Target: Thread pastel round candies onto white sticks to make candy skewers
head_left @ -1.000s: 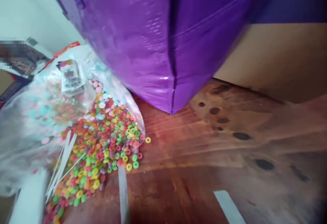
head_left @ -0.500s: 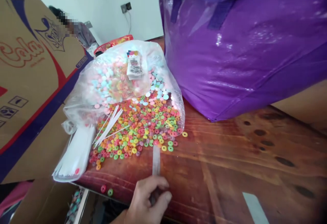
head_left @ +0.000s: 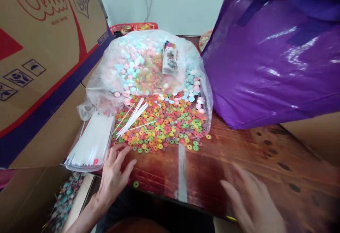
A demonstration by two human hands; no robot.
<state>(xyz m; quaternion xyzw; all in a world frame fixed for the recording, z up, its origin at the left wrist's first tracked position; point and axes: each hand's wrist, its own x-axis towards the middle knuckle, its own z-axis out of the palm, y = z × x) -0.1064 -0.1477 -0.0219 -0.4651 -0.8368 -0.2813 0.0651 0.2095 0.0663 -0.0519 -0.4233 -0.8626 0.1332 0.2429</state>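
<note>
Looking blurred, the right hand (head_left: 253, 201) partly hides the wooden table (head_left: 208, 171).

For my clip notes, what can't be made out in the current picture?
Head view, right hand: blurred, finger outlines unclear.
Head view, plastic tray: the left hand overlaps its edge, so touching is unclear.
Head view, small packets: print too small and blurred to read.
Head view, purple bag: its sides hide any contents; top and right picture edges cut it off.
</note>
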